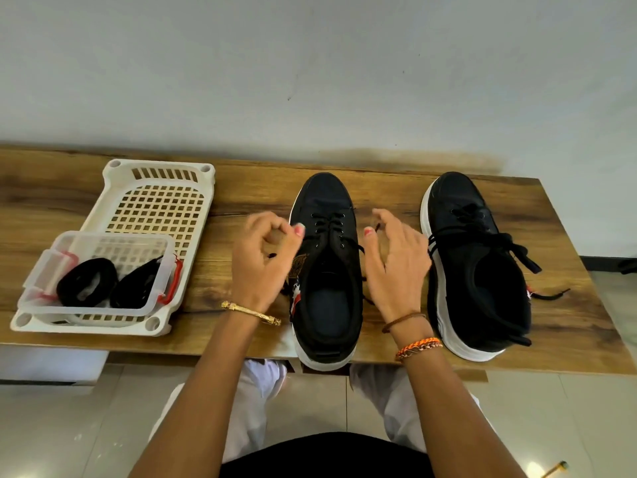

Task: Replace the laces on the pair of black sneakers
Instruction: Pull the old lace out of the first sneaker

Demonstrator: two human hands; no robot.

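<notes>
Wooden table (241, 201), sneaker (327, 270) between left hand (263, 260) and right hand (396, 263), each pinching lace ends.

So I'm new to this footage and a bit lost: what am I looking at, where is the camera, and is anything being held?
One picture, from a camera worn on a person's head, looking down at their bare hands; no robot. On the wooden table stand two black sneakers: the near sneaker between the hands, the far sneaker to the right, both laced. At left, a white basket holds a clear box with rolled black laces. The left hand and right hand seem to pinch lace ends; blur leaves that unsure.
</notes>
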